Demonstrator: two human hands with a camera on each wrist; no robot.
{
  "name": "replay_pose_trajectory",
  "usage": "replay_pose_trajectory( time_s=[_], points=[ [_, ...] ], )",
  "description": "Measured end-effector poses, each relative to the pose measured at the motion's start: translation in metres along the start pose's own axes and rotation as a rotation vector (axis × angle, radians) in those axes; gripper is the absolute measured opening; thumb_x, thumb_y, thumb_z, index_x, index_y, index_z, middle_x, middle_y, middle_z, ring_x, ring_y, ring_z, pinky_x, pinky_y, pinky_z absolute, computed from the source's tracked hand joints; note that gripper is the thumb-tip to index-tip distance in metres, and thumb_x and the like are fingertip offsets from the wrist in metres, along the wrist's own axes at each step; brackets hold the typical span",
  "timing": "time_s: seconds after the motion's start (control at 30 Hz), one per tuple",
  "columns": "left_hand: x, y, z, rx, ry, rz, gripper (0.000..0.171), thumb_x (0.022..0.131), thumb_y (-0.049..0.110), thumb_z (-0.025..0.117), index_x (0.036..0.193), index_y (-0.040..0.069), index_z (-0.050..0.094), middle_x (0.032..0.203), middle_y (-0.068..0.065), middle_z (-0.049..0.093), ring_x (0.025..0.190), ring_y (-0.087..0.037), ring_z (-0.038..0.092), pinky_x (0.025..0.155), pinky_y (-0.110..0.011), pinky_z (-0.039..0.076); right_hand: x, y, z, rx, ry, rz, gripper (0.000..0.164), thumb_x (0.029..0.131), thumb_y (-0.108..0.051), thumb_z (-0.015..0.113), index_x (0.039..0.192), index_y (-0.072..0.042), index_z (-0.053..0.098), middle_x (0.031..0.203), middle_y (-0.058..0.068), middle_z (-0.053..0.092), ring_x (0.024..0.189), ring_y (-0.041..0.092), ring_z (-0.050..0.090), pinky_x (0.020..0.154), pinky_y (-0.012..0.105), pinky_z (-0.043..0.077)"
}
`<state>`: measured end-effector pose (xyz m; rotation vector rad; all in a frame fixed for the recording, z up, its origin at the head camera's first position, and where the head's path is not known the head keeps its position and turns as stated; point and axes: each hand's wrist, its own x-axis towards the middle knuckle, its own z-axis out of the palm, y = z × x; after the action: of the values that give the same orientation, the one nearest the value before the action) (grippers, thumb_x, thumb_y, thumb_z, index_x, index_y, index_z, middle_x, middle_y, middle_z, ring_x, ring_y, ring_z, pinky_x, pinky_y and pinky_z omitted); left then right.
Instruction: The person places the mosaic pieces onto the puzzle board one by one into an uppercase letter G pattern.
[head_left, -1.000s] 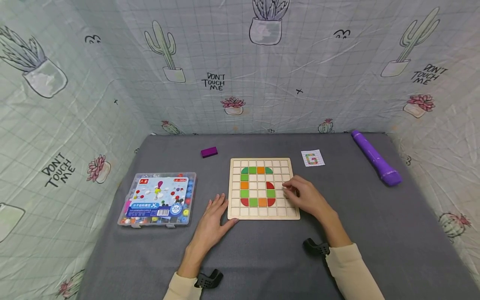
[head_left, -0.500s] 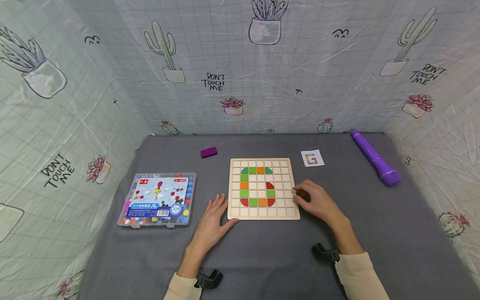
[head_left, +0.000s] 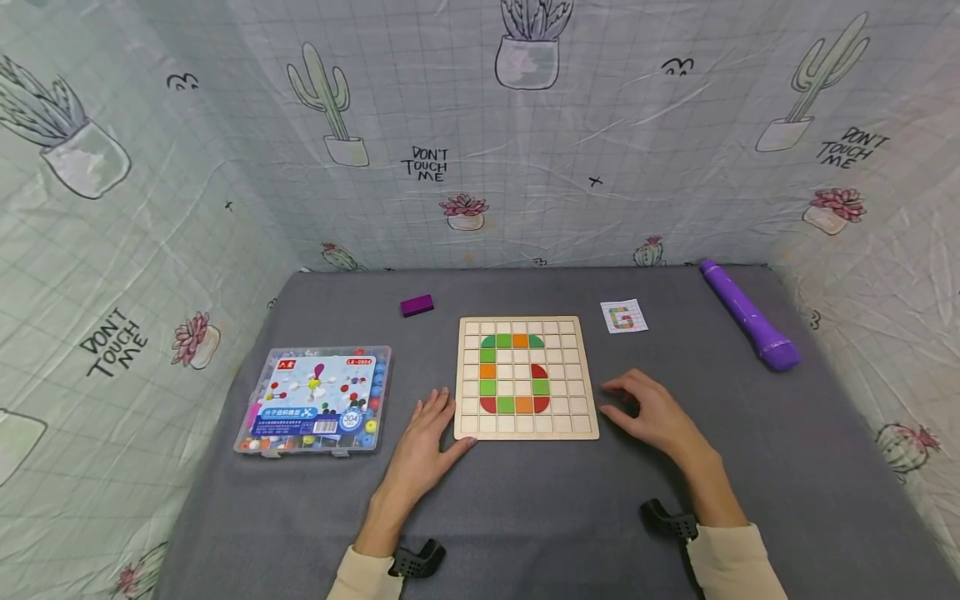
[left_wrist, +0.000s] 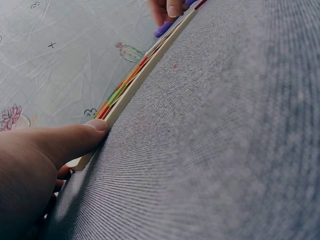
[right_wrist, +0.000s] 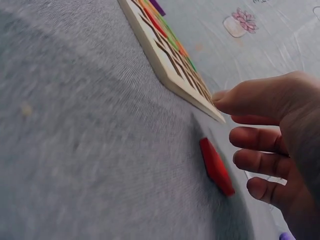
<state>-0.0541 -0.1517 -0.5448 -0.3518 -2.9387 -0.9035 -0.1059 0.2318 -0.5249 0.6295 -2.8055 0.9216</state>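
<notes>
A square wooden grid board (head_left: 573, 421) lies on the table, with several green, orange and red tiles (head_left: 514, 405) set in a G shape. My left hand (head_left: 422, 450) rests at its near left corner, fingers extended along the left side. In the left wrist view, the left thumb (left_wrist: 82, 137) touches the board's front edge. Just right of the board, my right hand (head_left: 656, 421) hovers low, fingers loosely bent and thumb apart from them. A red tile (right_wrist: 217, 167) shows beneath it in the right wrist view, apart from the fingers; the hand hides it in the head view.
A small card (head_left: 623, 317) printed with a coloured G lies behind the board, to the right. Farther right is a purple microphone-shaped object (head_left: 750, 317). A purple block (head_left: 417, 306) sits at the back left. A clear plastic case (head_left: 315, 402) of coloured parts stands left.
My right hand has moved right and toward me, from over the board's right columns to the table beside it. Its thumb and fingers have spread apart. The left hand stays put.
</notes>
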Motion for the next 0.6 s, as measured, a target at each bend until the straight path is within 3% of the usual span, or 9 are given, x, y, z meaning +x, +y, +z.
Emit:
replay_pose_trajectory(
  time_s=[0.6],
  points=[
    [0.0, 0.0, 0.0, 0.0, 0.007, 0.006, 0.074, 0.088, 0.045, 0.074, 0.144, 0.001, 0.053, 0.156, -0.017, 0.044, 0.149, -0.034, 0.036, 0.128, -0.048, 0.023, -0.029, 0.015, -0.007, -0.03, 0.018, 0.038, 0.039, 0.073, -0.026, 0.09, 0.104, -0.011, 0.073, 0.09, -0.005, 0.06, 0.08, 0.006, 0.051, 0.069, 0.025, 0.047]
  ],
)
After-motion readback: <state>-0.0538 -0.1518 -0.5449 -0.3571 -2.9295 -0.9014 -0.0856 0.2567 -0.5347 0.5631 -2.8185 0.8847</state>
